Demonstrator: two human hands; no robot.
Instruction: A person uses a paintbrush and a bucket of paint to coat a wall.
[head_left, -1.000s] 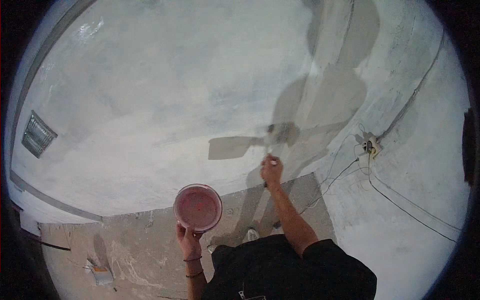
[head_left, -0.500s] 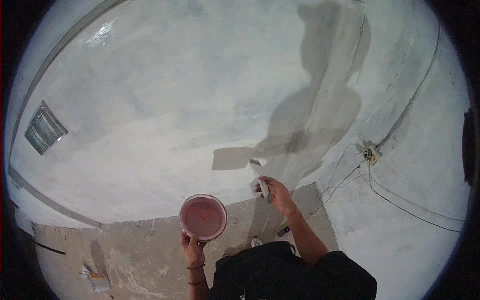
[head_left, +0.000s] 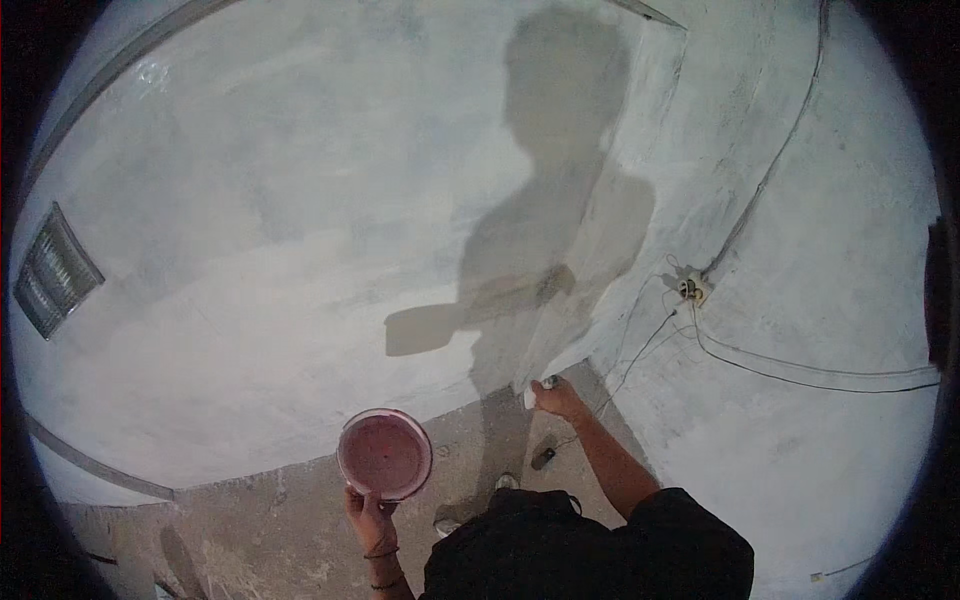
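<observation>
My left hand is closed on the lower edge of a round, pinkish-red tub. The tub's open top faces me, and its inside looks dull pink with a paler rim. Further right, my right hand is closed around a small hand tool with a pale flat part. Most of that tool is hidden by my fingers, and its exact kind is not clear. This hand is near the foot of the white-coated wall, close to the corner; I cannot tell whether the tool touches the wall.
A wall socket box with loose wires is on the right-hand wall. A small dark object lies on the concrete floor near my feet. A glass-block vent sits in the wall at left. My shadow falls across the wall.
My right hand has lowered toward the wall's foot, turning the tool so its pale part points down. The tub is slightly lower and further left in view. The whole view has shifted rightward.
</observation>
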